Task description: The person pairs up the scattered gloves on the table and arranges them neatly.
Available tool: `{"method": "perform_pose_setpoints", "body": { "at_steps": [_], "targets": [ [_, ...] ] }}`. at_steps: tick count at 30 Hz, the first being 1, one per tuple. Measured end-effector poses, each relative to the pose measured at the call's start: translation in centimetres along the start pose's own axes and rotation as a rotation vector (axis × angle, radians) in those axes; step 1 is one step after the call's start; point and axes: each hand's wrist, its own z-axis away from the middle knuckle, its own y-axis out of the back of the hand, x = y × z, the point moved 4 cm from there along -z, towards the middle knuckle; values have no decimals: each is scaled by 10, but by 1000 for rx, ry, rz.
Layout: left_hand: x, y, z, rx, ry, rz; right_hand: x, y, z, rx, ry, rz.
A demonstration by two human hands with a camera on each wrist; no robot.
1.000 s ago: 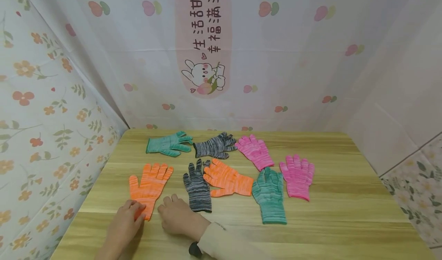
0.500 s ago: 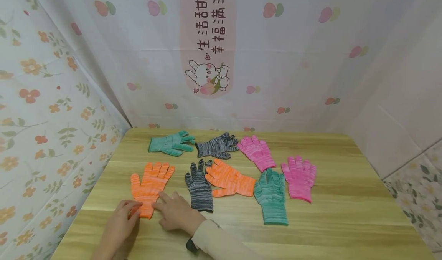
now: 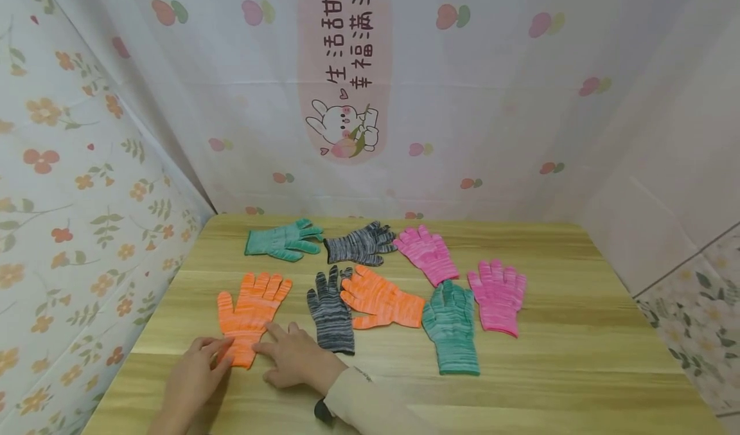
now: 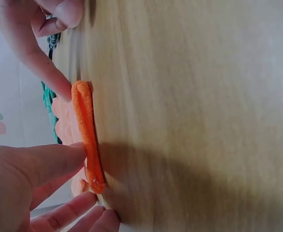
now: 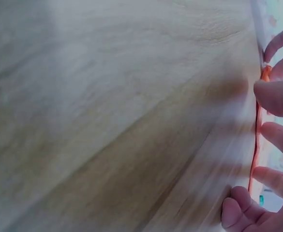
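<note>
An orange knit glove (image 3: 247, 316) lies palm-flat on the table, fingers pointing away from me. My left hand (image 3: 193, 371) is at the left side of its cuff. In the left wrist view the thumb touches the orange cuff (image 4: 89, 135), while other fingertips rest beside its end, on the table. My right hand (image 3: 297, 358) reaches in from the other side, its extended index finger touching the cuff's right edge. The right wrist view shows its fingers fairly straight against the glove. Next to the right hand lies a black-grey glove (image 3: 332, 316).
A second orange glove (image 3: 384, 301) overlaps the black-grey one. Further right are a green glove (image 3: 451, 329) and a pink glove (image 3: 498, 297). Along the back lie another green glove (image 3: 283, 239), black-grey glove (image 3: 358, 244) and pink glove (image 3: 429, 254). Curtains border the wooden table (image 3: 578, 371).
My right hand has moved left, from beside the orange glove to touch its cuff, and its index finger has extended. The left hand has shifted slightly left and down along the cuff.
</note>
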Motion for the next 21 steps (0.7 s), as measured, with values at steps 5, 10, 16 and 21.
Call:
{"method": "perform_pose_setpoints", "body": {
  "at_steps": [5, 10, 16, 21],
  "targets": [
    [2, 0, 1, -18, 11, -6, 8, 2, 5, -18, 11, -159],
    [3, 1, 3, 9, -2, -7, 15, 17, 18, 3, 72, -294],
    [3, 2, 3, 12, -8, -3, 34, 36, 44, 126, 56, -405],
    [3, 0, 2, -2, 0, -13, 58, 49, 65, 256, -18, -386]
  ]
}}
